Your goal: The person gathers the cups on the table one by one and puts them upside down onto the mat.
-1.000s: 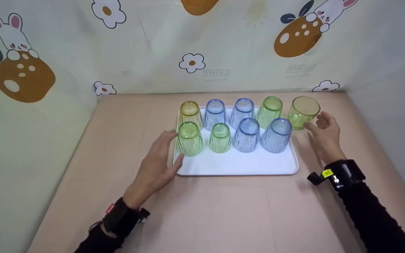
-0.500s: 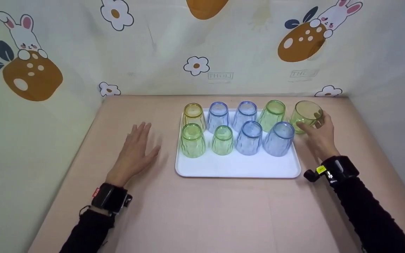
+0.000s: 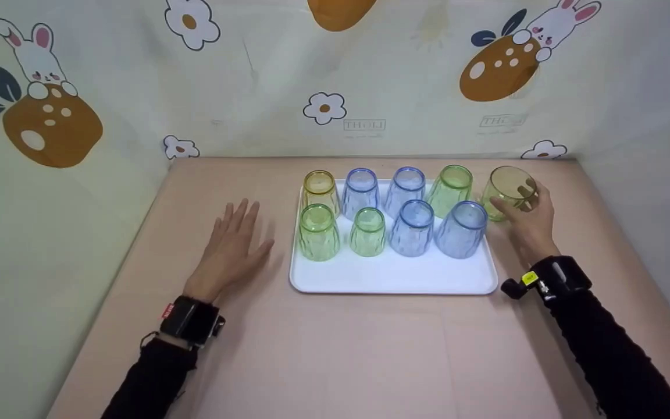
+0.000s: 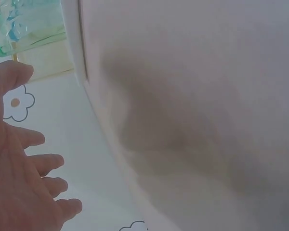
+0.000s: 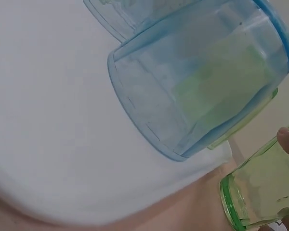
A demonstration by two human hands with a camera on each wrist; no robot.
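Note:
My right hand grips a yellow-green glass, thumb on the near side and fingers round the far right side. That glass is mouth up, beside the tray's right edge; the right wrist view shows its thick green base. On the white tray, several glasses rest upside down in two rows. The nearest to the gripped glass are a green glass and a blue glass. My left hand, fingers spread and holding nothing, is left of the tray, apart from the front-left green glass.
A yellow glass occupies the tray's back-left corner, with blue glasses beside it. A small green glass is in the front row. Patterned wall covering borders the wooden-toned table at the back and sides.
My left hand has moved left, away from the front-left green glass and the tray. My right hand has closed further round the yellow-green glass, which stays about where it was.

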